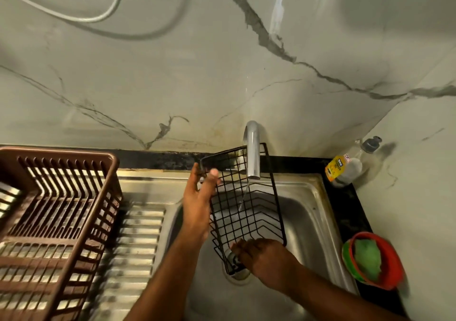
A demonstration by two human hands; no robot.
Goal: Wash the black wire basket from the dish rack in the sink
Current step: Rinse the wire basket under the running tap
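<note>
Black wire basket (pixel 246 212) under running tap (pixel 253 153) — light, stiff, wet-slippery wire. Left hand (pixel 198 197) grip holds far-left rim; right hand (pixel 266 261) holds near end.

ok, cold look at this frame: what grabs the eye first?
The black wire basket, held tilted over the steel sink by the left hand at its side and the right hand at its lower end, under a thin stream from the tap. Then the brown dish rack on the left, and the red bowl with a green scrubber at right.

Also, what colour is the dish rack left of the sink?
Brown, a slatted plastic dish rack, clearest in the head view, the only one.
</note>
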